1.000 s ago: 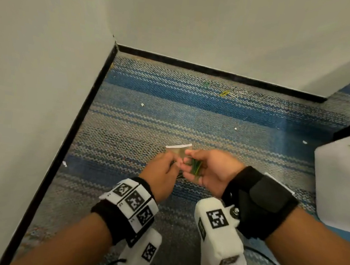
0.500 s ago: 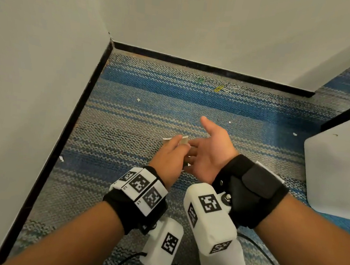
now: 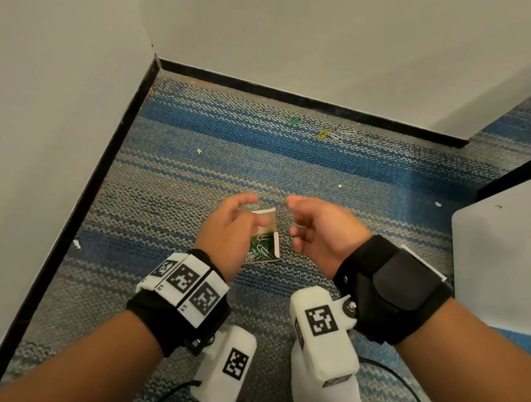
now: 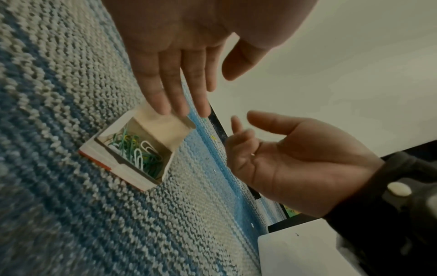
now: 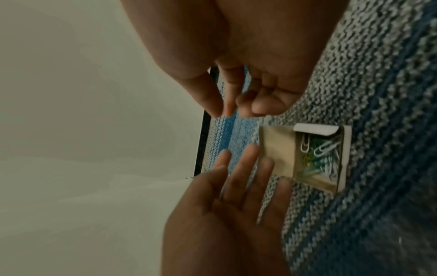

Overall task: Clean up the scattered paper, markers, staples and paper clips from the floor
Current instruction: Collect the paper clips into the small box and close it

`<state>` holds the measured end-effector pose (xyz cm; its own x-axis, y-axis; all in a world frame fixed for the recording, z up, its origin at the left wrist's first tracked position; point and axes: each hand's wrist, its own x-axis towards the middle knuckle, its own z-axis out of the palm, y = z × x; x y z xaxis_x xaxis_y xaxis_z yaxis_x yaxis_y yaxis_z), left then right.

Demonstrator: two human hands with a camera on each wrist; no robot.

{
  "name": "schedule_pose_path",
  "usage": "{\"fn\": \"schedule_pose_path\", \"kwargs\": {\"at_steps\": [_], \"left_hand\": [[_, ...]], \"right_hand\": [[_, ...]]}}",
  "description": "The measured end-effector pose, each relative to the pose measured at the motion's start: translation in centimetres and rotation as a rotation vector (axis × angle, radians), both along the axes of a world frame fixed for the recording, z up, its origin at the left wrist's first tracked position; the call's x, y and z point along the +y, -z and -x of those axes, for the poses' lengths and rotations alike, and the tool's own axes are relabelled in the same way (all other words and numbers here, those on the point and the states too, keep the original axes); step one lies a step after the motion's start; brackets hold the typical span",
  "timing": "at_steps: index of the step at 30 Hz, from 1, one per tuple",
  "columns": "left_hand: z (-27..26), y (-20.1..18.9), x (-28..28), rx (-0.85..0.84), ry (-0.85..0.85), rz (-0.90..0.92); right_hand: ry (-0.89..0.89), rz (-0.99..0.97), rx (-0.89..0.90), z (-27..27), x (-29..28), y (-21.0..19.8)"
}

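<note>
A small open cardboard box [image 3: 268, 245] lies on the striped carpet, holding green, white and yellow paper clips [image 4: 136, 152]. My left hand [image 3: 232, 227] hovers just left of it with straight fingers [image 4: 165, 97] over the box flap; whether they touch it I cannot tell. My right hand [image 3: 316, 231] hangs to the right of the box, palm [image 4: 290, 158] turned inward, fingers [image 5: 257, 100] loosely curled and holding nothing. Loose clips lie near the far wall: a green one [image 3: 294, 121], a yellow one [image 3: 324, 133] and white ones [image 3: 341, 136].
Two walls with black skirting [image 3: 284, 95] form a corner at the left and back. A white panel [image 3: 507, 266] stands at the right. Small white scraps [image 3: 199, 151] [image 3: 77, 243] [image 3: 437, 204] dot the carpet. A cable [image 3: 402, 379] runs behind my right wrist.
A second ago both hands were together over the box, green clips in the right one. The right palm then opened, and the hands have drawn apart, baring the box.
</note>
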<state>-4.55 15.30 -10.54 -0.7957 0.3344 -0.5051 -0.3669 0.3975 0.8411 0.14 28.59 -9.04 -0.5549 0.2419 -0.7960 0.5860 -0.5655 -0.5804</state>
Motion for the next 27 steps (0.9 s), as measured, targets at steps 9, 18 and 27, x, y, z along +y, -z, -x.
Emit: {"fn": "schedule_pose_path", "kwargs": {"at_steps": [9,18,27], "left_hand": [[5.1,1.1,-0.2,0.39,0.221,0.141],[15.7,2.4,6.5,0.617,0.472,0.544],[18.7,7.3,16.4,0.671,0.694,0.688]], "right_hand": [[-0.006,-0.601,-0.02,6.2,7.4,3.8],[-0.845,-1.314,-0.289,12.5,15.6,6.2],[-0.836,-1.26,-0.139,13.2,17.5,7.0]]}}
